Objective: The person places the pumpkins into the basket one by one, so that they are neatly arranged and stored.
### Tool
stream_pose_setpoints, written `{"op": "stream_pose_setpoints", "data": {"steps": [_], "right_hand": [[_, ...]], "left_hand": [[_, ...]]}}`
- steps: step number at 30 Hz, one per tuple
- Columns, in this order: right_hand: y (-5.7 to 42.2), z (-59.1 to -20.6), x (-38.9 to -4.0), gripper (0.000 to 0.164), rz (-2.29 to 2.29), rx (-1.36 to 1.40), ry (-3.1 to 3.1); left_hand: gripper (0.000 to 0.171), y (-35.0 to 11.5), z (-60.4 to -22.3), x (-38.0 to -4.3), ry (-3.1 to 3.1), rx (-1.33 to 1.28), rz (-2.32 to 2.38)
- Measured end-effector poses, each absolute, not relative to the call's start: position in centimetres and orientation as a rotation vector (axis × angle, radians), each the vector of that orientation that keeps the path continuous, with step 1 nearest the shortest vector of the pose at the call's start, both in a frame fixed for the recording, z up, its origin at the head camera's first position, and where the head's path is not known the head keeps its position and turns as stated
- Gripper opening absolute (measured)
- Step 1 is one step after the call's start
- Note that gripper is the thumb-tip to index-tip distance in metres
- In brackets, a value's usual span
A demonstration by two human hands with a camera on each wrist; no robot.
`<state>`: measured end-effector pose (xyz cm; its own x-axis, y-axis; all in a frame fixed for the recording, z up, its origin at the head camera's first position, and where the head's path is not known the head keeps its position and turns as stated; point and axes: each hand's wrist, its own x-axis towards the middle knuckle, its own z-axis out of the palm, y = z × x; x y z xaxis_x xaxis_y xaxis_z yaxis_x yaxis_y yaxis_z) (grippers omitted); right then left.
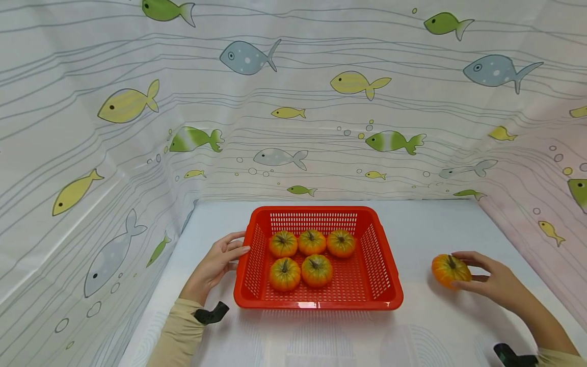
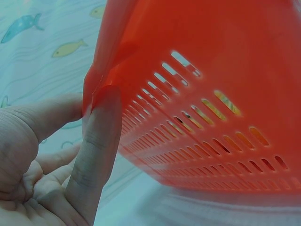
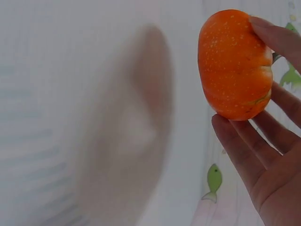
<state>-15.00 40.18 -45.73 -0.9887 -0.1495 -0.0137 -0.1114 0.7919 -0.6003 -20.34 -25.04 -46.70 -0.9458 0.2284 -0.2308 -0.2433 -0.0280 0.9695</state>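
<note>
A red plastic basket point(image 1: 318, 305) with slotted walls stands on the table, with several small orange-green pumpkins point(image 1: 285, 274) grouped toward its left side. My left hand point(image 1: 219, 266) pinches the basket's left rim; in the left wrist view the thumb and a finger point(image 2: 96, 155) lie on either side of that rim. Off to the right of the basket, my right hand point(image 1: 488, 280) holds another small pumpkin point(image 1: 447, 271) between thumb and fingers. The right wrist view shows this pumpkin point(image 3: 235, 66) raised over the table, its shadow falling on the surface.
A white table point(image 1: 220, 214) with faint printed patterns lies under everything. Behind it and along both sides hang white sheets point(image 1: 316, 153) printed with fish and wavy lines. Dark straps point(image 1: 211, 313) show at both wrists.
</note>
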Motion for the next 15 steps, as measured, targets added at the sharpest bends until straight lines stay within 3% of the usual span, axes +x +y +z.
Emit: {"op": "stream_pose_setpoints", "data": {"steps": [15], "right_hand": [[35.9, -41.8, -16.3, 0.068, -0.989, -0.504, 2.958]], "left_hand": [[0.061, -25.0, -46.6, -20.3, 1.911, -0.012, 2.057]]}}
